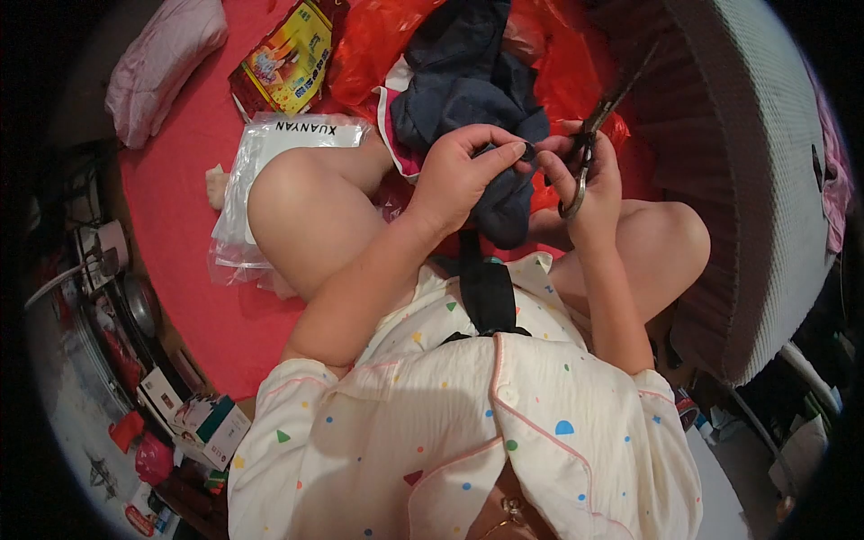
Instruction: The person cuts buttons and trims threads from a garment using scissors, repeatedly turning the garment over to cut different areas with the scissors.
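Observation:
A dark navy cloth lies bunched between my bent knees, part of it hanging down below my hands. My left hand is closed, thumb and forefinger pinching a small dark bit at the cloth's edge. Close beside it is my right hand, with a pair of scissors held in it. The scissors' handle loop sits by the palm and the blades point up and away to the right. My right fingertips are right at the pinched bit.
The red sheet carries a clear plastic bag marked XUANYAN, a yellow and red packet, red plastic bags and a pink bundle. A grey padded headboard rises on the right. Small boxes stand at lower left.

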A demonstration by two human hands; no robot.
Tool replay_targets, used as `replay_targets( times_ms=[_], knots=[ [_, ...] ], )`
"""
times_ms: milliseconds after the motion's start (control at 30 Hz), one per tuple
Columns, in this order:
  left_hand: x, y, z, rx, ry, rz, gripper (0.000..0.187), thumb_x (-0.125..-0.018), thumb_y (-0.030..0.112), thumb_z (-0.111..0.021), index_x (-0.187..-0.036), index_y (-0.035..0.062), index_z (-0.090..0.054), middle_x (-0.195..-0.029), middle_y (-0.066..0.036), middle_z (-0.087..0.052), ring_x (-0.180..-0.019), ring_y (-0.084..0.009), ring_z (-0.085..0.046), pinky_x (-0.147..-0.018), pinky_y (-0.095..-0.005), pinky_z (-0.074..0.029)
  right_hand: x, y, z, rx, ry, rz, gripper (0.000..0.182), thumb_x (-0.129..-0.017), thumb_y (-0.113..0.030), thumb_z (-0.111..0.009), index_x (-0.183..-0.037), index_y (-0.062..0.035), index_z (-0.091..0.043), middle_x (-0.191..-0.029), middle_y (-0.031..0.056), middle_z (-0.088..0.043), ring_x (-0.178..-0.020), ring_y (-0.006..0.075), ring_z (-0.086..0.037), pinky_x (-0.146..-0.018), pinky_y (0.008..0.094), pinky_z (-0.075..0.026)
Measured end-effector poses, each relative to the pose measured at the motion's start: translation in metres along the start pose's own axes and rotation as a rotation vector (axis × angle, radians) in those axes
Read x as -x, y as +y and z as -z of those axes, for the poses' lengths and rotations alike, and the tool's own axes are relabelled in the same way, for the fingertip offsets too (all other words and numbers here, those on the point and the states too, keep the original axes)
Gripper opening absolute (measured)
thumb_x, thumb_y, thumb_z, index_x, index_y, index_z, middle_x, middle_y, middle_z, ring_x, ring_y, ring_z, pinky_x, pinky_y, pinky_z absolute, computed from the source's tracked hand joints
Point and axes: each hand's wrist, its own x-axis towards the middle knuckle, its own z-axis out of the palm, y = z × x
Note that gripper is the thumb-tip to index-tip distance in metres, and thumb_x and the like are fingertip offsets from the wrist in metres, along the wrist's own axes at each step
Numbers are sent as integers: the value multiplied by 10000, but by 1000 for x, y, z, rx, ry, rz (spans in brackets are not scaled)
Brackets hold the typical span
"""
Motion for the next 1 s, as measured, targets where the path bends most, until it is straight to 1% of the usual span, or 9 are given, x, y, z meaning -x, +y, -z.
replay_targets(
  times_ms=[67,133,233,367,433,633,867,933,1000],
  knots=[
    [0,0,0,-64,-2,-38,154,-918,108,-639,-1015,-7,-670,-908,-70,-687,-827,-118,-653,-787,-236,-519,0,1,3,5,-3,-63,423,-845,9,-702,-1201,4,-474,-938,78,-651,-872,130,-634,-821,248,-505],
    [0,1,0,-304,13,-148,163,-917,107,-638,-1022,-12,-676,-893,-67,-689,-815,-111,-647,-783,-230,-511,1,5,4,-51,-17,-159,408,-844,-7,-709,-1183,14,-483,-929,74,-651,-855,123,-638,-805,247,-517],
    [1,3,-5,-341,31,-127,166,-915,96,-637,-1030,-15,-677,-873,-57,-688,-804,-99,-638,-772,-226,-504,1,3,0,-123,8,-222,406,-843,-16,-713,-1177,18,-485,-913,72,-647,-824,122,-640,-767,242,-527],
    [3,3,-12,-339,57,-189,161,-884,94,-665,-1006,-11,-676,-865,-48,-688,-795,-103,-634,-759,-231,-496,2,5,-1,-186,21,-200,406,-845,-16,-710,-1179,19,-482,-902,68,-641,-809,122,-642,-746,240,-533],
    [2,5,-13,-571,98,-355,149,-840,86,-689,-955,-6,-673,-850,-50,-687,-790,-108,-633,-754,-245,-496,2,3,-2,-167,16,-174,411,-842,-14,-709,-1181,19,-479,-895,66,-637,-810,121,-638,-763,240,-528],
    [3,8,-15,-726,120,-377,122,-811,61,-675,-914,-5,-675,-825,-54,-682,-782,-108,-635,-745,-255,-497,4,2,-2,-50,22,-132,431,-823,-15,-719,-1182,6,-481,-885,54,-634,-792,96,-610,-742,207,-490],
    [-1,5,-10,-635,149,-382,145,-829,61,-652,-955,1,-692,-849,-63,-687,-806,-132,-646,-759,-265,-499,3,5,1,-64,69,-181,438,-821,-35,-730,-1180,6,-483,-858,44,-638,-777,88,-603,-720,203,-480],
    [-1,9,-11,-778,182,-562,159,-812,59,-675,-962,17,-703,-884,-74,-689,-834,-159,-654,-775,-274,-500,1,5,2,-75,70,-198,437,-825,-41,-732,-1179,15,-482,-860,48,-641,-772,91,-605,-720,206,-482],
    [2,11,-14,-763,153,-501,167,-802,61,-688,-964,25,-708,-901,-77,-692,-846,-172,-656,-781,-281,-500,2,7,4,-82,64,-191,436,-827,-44,-732,-1179,19,-482,-858,49,-642,-773,93,-606,-722,208,-484]
  ],
)
